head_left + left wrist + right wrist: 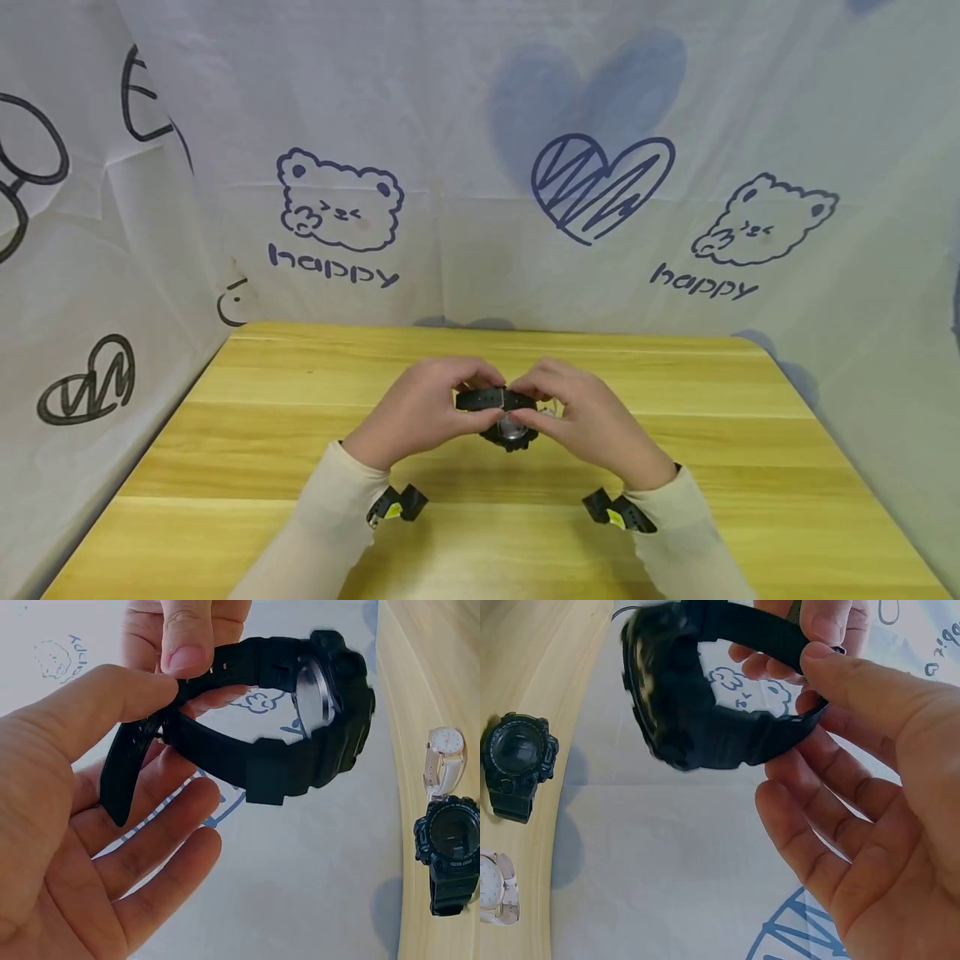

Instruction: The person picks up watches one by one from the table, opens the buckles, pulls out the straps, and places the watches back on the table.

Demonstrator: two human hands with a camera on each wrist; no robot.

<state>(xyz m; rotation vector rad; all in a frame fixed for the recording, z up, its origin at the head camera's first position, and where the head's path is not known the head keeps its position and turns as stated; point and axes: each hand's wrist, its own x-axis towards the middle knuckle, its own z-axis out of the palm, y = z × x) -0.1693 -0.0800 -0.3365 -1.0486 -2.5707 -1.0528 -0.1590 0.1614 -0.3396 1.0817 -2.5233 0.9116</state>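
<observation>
Both hands hold a black sports watch [480,400] whose strap forms a loop, with the case hanging low and its silver back [313,694] turned inward. My left hand [423,408] pinches the strap by the buckle between thumb and fingers. In the left wrist view the strap's pointed tail [122,776] sticks out past the left thumb. Opposite it, my right hand [588,417] pinches the strap from the other side, thumb close to the left hand's. The buckle is mostly hidden behind the fingers.
On the wooden table [480,542] lie a second black watch [516,761] and a small watch with a white dial [448,741], side by side beyond the held watch. White cloth [465,100] with drawings stands behind the table and along its sides.
</observation>
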